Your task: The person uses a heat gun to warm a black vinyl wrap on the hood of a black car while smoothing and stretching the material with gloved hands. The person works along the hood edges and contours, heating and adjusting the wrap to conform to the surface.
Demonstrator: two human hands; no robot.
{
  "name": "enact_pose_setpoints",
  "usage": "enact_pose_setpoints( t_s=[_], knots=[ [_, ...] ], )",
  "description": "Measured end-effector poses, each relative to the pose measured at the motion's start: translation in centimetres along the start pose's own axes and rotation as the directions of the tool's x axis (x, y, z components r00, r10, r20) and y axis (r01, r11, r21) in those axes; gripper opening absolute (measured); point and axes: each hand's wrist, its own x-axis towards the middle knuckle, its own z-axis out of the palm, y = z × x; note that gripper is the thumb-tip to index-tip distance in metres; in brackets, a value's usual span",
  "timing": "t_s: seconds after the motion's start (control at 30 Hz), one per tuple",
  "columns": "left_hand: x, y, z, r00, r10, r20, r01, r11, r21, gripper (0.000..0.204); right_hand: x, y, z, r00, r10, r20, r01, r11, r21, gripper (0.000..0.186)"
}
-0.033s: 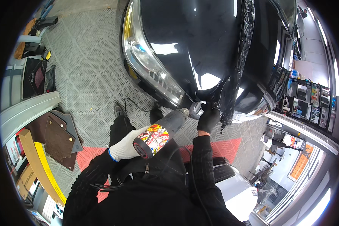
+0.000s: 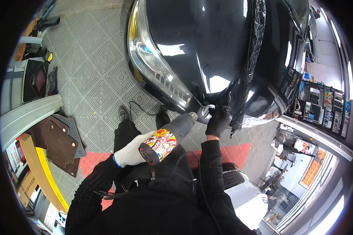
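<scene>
My left hand (image 2: 130,152), in a white knit glove, is closed around a heat gun (image 2: 172,135) with a bright patterned sticker on its body. Its metal nozzle points at the front edge of a black car hood (image 2: 196,35), close to a chrome trim piece (image 2: 203,112). Beside that trim, my right hand (image 2: 217,124) in a black glove has its fingers bent and pinched at the lower edge of glossy black film (image 2: 236,105). The fingertips are partly hidden against the dark surface. A wrinkled strip of the film (image 2: 255,47) runs up along the hood.
A clear headlight (image 2: 149,58) lies left of the hood. A cord (image 2: 200,184) hangs along my right arm. Brown floor mats (image 2: 60,143) and a long cardboard box (image 2: 43,172) are at the left. Behind me, at the lower right, is a white car (image 2: 247,199); shelves (image 2: 321,105) stand farther right.
My right hand has shifted very slightly at the film's edge, its fingers a little differently bent. The heat gun and my left hand look nearly unmoved.
</scene>
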Motion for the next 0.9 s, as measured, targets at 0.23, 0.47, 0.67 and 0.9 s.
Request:
enact_pose_setpoints(
  t_s=[0.23, 0.47, 0.67, 0.9],
  knots=[
    [0.0, 0.6, 0.7, 0.997, 0.073, 0.006, -0.073, 0.979, 0.192, 0.085, 0.9, -0.1, -0.6, 0.992, 0.086, 0.091, -0.078, 0.993, -0.094, 0.020],
    [0.1, 0.6, 1.1, 0.998, 0.046, -0.035, -0.042, 0.993, 0.113, 0.086, 0.7, -1.1, -1.0, 0.983, 0.137, 0.127, -0.122, 0.986, -0.115, 0.018],
    [0.1, 1.3, 0.7, 0.999, 0.042, -0.010, -0.040, 0.985, 0.165, 0.086, -2.6, -1.2, 0.2, 0.957, 0.252, 0.146, -0.268, 0.957, 0.108, 0.025],
    [0.1, 0.6, 0.0, 0.999, 0.040, -0.019, -0.036, 0.987, 0.156, 0.094, -1.2, -0.8, -1.2, 0.983, 0.180, 0.021, -0.180, 0.983, -0.021, 0.042]
  ],
)
